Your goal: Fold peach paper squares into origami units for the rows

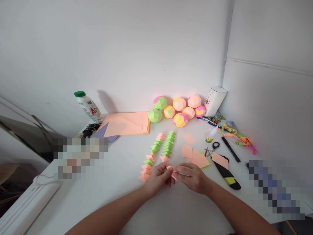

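Head view, and it's all happening low in the middle: the left hand [157,179] and the right hand [195,179] meet over the white table [193,212], fingertips nearly together. Between them, a small pink paper piece [174,176], pinched narrowly from both sides, the left thumb lying along it; the fingers hide much of its shape. That piece is up in the fingers, just on the near side of two rows of folded paper. Here's the left row [154,148], pink and green mixed, its nearest pink units right beside the left hand; and the right row [168,143], green nearly all the way with pink at the near end.

Look just beyond the right hand: loose pink sheets [187,151], some overlapping, a green edge peeking out beneath. Past them, the scissors [216,146], a glue bottle [211,135] and a black-and-yellow tool [223,171], partly under another pink sheet [220,159]. At the back, a cluster of faceted paper balls [180,120] by the wall, and to their left a stack of large pink sheets [127,123].
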{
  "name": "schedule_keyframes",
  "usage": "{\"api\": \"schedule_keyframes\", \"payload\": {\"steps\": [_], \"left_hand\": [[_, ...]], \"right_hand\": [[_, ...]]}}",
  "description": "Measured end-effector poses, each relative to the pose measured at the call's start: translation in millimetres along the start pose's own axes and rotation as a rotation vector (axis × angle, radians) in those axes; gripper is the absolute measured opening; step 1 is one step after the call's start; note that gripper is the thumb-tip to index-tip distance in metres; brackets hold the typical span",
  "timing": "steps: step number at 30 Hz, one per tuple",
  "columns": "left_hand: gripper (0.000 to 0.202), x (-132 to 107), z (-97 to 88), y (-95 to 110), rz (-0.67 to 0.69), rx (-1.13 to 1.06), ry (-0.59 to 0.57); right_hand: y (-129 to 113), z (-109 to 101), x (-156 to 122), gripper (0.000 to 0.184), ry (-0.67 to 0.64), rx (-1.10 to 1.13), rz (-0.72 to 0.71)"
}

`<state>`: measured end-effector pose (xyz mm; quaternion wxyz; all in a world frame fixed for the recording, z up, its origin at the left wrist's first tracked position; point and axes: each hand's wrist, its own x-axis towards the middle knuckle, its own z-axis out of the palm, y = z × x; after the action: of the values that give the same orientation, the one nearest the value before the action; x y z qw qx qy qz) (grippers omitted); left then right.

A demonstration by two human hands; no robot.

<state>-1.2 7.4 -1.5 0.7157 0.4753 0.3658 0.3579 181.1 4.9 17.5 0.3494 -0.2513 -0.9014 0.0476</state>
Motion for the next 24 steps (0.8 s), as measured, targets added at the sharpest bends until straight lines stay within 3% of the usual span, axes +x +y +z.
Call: {"api": "schedule_keyframes", "payload": {"steps": [9, 14, 18, 24], "left_hand": [[0.036, -1.4, 0.4, -1.2, -0.024, 0.009, 0.031], [0.032, -1.4, 1.6, 0.8, -0.006, 0.060, 0.052], [0.031, -2.3, 1.7, -1.4, -0.016, 0.109, 0.049], [0.032, -4.9, 2.1, -3.7, -0.027, 0.170, 0.027]], "right_hand": [[-0.7, -1.6, 0.1, 0.021, -0.001, -0.056, -0.065], [0.8, -1.3, -2.1, 0.023, -0.060, -0.014, -0.007], [0.2, -0.9, -1.7, 0.022, -0.054, 0.133, 0.114], [-1.2, 2.8, -1.1, 0.027, -0.046, 0.358, 0.474]]}}
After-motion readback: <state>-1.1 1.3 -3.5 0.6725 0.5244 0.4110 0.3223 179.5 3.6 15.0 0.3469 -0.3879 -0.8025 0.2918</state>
